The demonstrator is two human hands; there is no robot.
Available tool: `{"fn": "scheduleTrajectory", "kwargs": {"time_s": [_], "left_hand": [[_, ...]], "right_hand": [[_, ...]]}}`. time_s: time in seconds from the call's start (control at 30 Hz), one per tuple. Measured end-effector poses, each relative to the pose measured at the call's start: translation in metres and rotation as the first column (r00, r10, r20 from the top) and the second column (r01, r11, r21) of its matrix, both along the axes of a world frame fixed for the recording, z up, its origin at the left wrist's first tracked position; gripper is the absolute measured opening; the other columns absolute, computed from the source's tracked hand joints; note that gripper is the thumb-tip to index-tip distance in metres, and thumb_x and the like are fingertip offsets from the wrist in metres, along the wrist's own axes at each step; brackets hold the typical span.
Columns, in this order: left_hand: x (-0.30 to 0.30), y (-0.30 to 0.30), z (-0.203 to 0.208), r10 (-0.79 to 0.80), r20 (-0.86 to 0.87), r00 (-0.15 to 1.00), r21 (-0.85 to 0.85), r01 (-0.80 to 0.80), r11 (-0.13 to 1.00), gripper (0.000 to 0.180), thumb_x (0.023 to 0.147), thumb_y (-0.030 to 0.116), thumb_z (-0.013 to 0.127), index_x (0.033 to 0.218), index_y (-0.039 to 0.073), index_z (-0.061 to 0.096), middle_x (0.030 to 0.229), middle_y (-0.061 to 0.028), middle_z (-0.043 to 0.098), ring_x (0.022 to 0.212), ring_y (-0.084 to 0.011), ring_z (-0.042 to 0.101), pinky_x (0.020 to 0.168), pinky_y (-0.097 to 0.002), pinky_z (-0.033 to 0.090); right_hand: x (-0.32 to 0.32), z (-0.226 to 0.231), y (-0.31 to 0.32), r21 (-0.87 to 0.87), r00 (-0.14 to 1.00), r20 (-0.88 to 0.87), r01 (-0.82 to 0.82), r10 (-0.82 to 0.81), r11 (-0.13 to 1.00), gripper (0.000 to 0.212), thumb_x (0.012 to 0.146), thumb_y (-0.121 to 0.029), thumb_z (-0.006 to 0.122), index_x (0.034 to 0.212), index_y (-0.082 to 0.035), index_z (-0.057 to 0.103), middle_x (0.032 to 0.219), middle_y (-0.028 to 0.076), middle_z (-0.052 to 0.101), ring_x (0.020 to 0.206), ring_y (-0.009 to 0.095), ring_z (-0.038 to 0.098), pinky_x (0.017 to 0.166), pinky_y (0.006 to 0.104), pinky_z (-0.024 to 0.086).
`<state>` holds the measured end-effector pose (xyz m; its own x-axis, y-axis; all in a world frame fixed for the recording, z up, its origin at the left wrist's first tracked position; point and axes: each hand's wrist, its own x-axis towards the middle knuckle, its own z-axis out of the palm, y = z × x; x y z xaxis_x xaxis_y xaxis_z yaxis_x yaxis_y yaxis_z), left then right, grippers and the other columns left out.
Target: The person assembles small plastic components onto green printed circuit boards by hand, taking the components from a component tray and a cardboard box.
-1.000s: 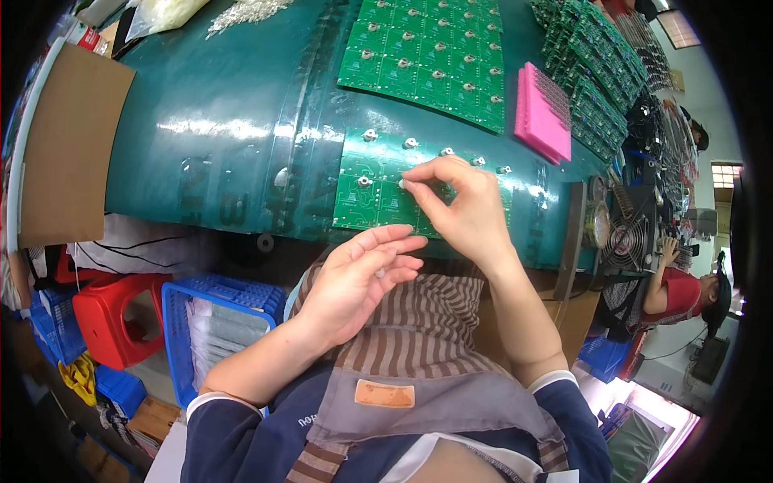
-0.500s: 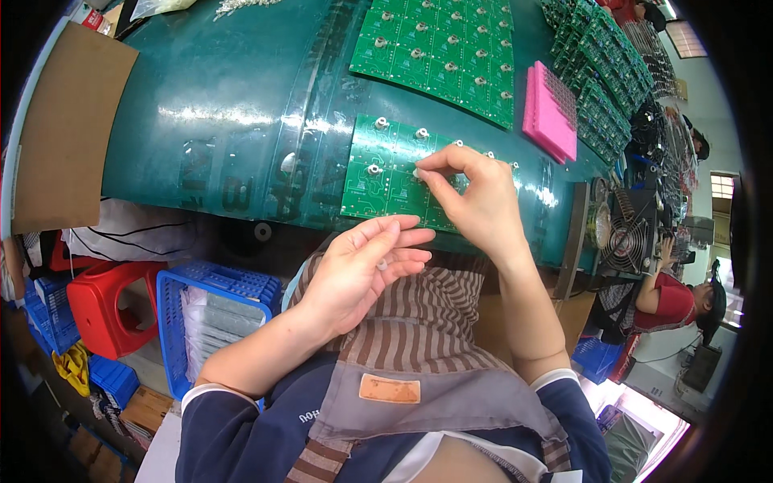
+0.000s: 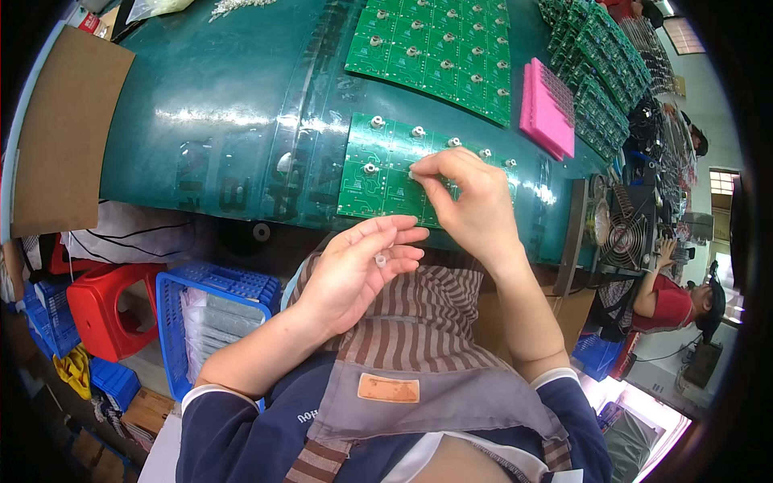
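Observation:
A green circuit board panel [image 3: 360,200] lies near the table's front edge, with a row of small white cylindrical parts standing along its far side. Over its middle, my right hand [image 3: 477,208] pinches a small white part [image 3: 411,174] between thumb and index finger, down at the board's surface. My left hand [image 3: 342,278] is cupped palm up just in front of the board. A loose white plastic cylinder [image 3: 381,260] rests in its curled fingers; whether more lie beneath is hidden. My right hand covers some of the board's right half.
Behind lies a larger green panel [image 3: 439,60] fitted with similar parts. To its right are pink foam [image 3: 543,109] and stacked circuit boards [image 3: 608,60]. Brown cardboard [image 3: 68,133] stands at the left. Below are a red stool [image 3: 105,310] and a blue crate [image 3: 169,322]. Another person sits far right.
The view has shifted slightly, and my right hand keeps its pinch at the same spot on the board. The cylinder in my left hand shows more plainly.

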<state>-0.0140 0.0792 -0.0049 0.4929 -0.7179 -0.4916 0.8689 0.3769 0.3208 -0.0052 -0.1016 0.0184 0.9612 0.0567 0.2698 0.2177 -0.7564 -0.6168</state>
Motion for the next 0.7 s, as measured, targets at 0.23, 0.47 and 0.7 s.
{"fn": "scheduleTrajectory", "kwargs": {"time_s": [0.23,0.47,0.7], "left_hand": [[0.002,-0.001,0.001,0.012,-0.031,0.999,-0.018,-0.012,1.0,0.031,0.092,0.008,0.047,0.119,-0.007,0.046,0.113,-0.0188,0.057,0.093,-0.0196,0.06,0.084,-0.0288,0.05],[0.001,-0.003,0.011,0.012,0.048,0.999,0.032,-0.014,0.999,0.035,0.09,0.007,0.051,0.121,-0.009,0.043,0.119,-0.024,0.052,0.107,-0.0249,0.057,0.092,-0.0299,0.047],[0.0,-0.001,0.016,-0.076,0.139,0.987,0.095,0.063,0.993,0.026,0.097,0.02,0.044,0.114,0.001,0.046,0.121,-0.0235,0.053,0.098,-0.0249,0.061,0.085,-0.0326,0.051]], "right_hand": [[-0.008,-0.01,0.01,0.001,0.993,0.1,0.063,-0.063,0.998,0.01,0.072,0.006,0.063,0.079,-0.001,0.06,0.077,0.012,0.062,0.075,0.028,0.061,0.066,0.0358,0.049],[-0.011,-0.012,0.01,-0.038,0.984,0.147,0.103,-0.096,0.994,0.013,0.07,0.005,0.066,0.081,-0.001,0.063,0.084,0.011,0.066,0.079,0.026,0.063,0.068,0.0334,0.051],[-0.008,-0.002,-0.02,0.06,0.996,0.092,0.0,-0.005,0.998,0.017,0.072,-0.001,0.068,0.088,-0.003,0.065,0.092,0.011,0.065,0.087,0.027,0.062,0.077,0.0338,0.051]]}}
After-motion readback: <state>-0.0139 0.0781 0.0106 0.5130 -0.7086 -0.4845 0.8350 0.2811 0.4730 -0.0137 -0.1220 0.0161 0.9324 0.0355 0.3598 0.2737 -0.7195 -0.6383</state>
